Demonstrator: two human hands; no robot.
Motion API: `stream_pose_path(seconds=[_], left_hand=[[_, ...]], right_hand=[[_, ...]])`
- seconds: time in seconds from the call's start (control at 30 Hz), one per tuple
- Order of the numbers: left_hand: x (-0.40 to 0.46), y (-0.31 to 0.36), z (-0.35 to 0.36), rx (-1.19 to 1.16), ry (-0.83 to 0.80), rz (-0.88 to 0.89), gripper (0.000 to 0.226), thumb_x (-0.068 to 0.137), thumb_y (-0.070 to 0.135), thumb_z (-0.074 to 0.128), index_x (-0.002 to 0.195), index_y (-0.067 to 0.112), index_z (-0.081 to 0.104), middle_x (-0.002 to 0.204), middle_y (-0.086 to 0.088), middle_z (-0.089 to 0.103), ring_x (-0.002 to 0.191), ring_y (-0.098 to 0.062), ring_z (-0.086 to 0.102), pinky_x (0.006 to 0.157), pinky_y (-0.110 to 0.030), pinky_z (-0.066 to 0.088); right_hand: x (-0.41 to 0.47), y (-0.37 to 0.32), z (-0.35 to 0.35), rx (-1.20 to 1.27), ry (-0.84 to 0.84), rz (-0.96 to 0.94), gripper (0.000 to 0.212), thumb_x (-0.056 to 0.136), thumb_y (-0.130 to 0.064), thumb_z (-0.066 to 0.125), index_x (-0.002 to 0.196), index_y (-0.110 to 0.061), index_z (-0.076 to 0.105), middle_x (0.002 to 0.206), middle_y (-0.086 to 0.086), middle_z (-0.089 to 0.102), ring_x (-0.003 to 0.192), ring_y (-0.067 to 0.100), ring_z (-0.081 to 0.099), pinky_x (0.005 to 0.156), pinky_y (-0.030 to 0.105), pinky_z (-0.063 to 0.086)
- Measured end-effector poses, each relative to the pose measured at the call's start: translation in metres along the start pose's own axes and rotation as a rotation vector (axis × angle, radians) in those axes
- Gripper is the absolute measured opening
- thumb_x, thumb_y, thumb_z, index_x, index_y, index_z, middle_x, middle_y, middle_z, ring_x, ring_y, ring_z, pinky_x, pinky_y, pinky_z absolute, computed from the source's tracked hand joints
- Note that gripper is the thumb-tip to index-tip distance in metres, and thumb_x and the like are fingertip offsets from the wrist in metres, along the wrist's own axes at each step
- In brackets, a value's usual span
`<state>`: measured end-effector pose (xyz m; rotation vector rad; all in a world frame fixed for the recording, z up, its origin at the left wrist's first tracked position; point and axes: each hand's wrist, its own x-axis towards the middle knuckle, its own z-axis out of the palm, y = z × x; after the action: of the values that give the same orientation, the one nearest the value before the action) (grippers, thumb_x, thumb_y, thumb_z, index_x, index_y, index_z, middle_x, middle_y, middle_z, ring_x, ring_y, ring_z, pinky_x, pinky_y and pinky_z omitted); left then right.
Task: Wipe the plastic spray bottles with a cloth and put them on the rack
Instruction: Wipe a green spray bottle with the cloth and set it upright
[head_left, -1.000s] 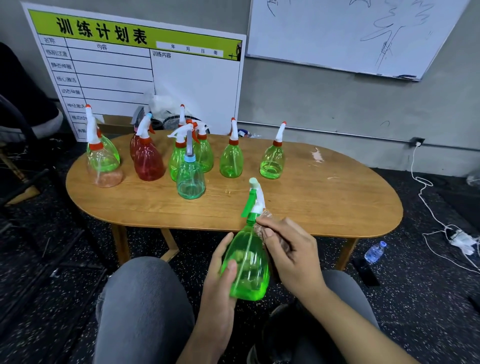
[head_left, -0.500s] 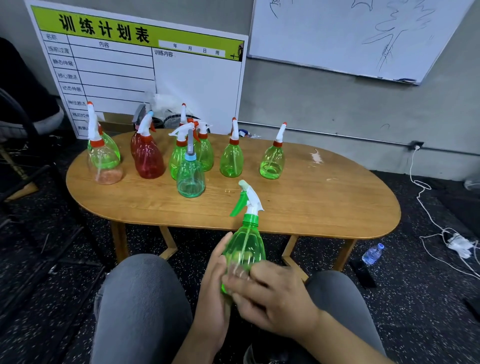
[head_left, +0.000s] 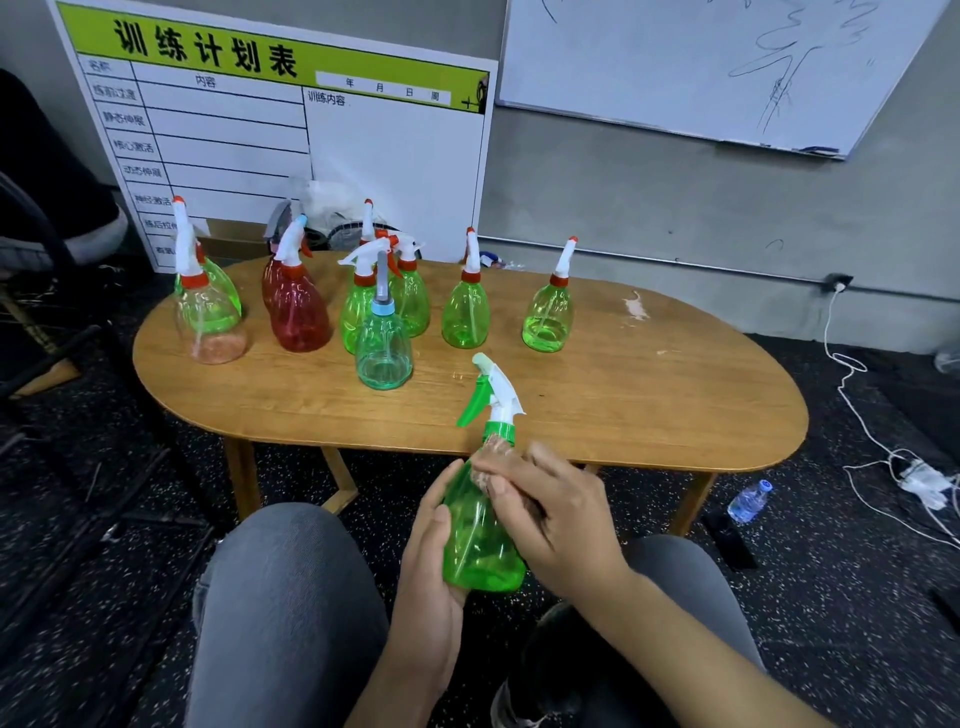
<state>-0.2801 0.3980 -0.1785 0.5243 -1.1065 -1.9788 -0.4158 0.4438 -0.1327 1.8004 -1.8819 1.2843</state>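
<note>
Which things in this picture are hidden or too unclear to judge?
Head view:
- Cloth: mostly covered by the right hand; a small, blurred bit shows.
- Held green bottle: its far side is hidden by both hands.
- Rack: not in view.
- Rear red bottle: mostly hidden behind the front one.

1. An oval wooden table (head_left: 649, 395) stands on dark speckled floor (head_left: 831, 597).
2. On the table stand green bottles (head_left: 466, 317), a red bottle (head_left: 300, 317) and a teal bottle (head_left: 383, 345).
3. A pale smear (head_left: 636, 306), perhaps residue, marks the top.
4. A water bottle (head_left: 749, 501) lies on the floor.
</note>
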Motion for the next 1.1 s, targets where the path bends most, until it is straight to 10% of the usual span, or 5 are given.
stream_pose_path(seconds=[0.27,0.5,0.87,1.0,1.1], left_hand=[[0.000,0.001,-0.001,-0.108,0.030,-0.025,0.048,0.107,0.032,0.036,0.150,0.026,0.055,0.136,-0.017,0.070,0.120,-0.030,0.071,0.093,-0.033,0.061],[0.000,0.000,0.002,-0.056,0.022,-0.015,0.051,0.102,0.034,0.041,0.151,0.024,0.052,0.143,-0.004,0.068,0.132,-0.026,0.065,0.098,-0.038,0.061],[0.001,0.001,-0.002,-0.098,0.066,-0.028,0.048,0.104,0.043,0.051,0.148,0.025,0.058,0.139,-0.020,0.067,0.122,-0.034,0.067,0.104,-0.045,0.056],[0.001,0.001,-0.001,-0.082,0.072,-0.009,0.089,0.081,0.063,0.083,0.154,0.024,0.051,0.141,-0.018,0.067,0.123,-0.032,0.068,0.096,-0.044,0.060],[0.003,-0.002,-0.002,-0.098,0.065,0.015,0.076,0.084,0.045,0.080,0.153,0.028,0.052,0.144,-0.012,0.066,0.120,-0.028,0.070,0.088,-0.043,0.060]], right_hand=[[-0.036,-0.012,-0.004,-0.068,-0.208,-0.432,0.022,0.096,-0.024,0.070,0.116,-0.022,0.079,0.089,-0.007,0.049,0.072,0.011,0.052,0.061,0.023,0.049],[0.014,0.006,-0.001,0.041,0.035,0.096,0.028,0.103,-0.035,0.057,0.120,-0.026,0.078,0.076,-0.010,0.049,0.059,0.007,0.048,0.048,0.029,0.043],[-0.046,-0.007,0.000,-0.027,-0.187,-0.339,0.023,0.099,-0.023,0.069,0.119,-0.018,0.079,0.084,-0.003,0.052,0.068,0.010,0.047,0.063,0.016,0.040],[-0.035,-0.002,-0.007,0.062,-0.098,-0.169,0.025,0.103,-0.025,0.064,0.123,-0.020,0.077,0.082,-0.007,0.052,0.062,0.007,0.048,0.054,0.020,0.042],[-0.017,0.007,-0.008,0.128,0.047,0.044,0.029,0.103,-0.027,0.060,0.127,-0.020,0.075,0.079,-0.009,0.050,0.061,0.005,0.047,0.052,0.020,0.039]])
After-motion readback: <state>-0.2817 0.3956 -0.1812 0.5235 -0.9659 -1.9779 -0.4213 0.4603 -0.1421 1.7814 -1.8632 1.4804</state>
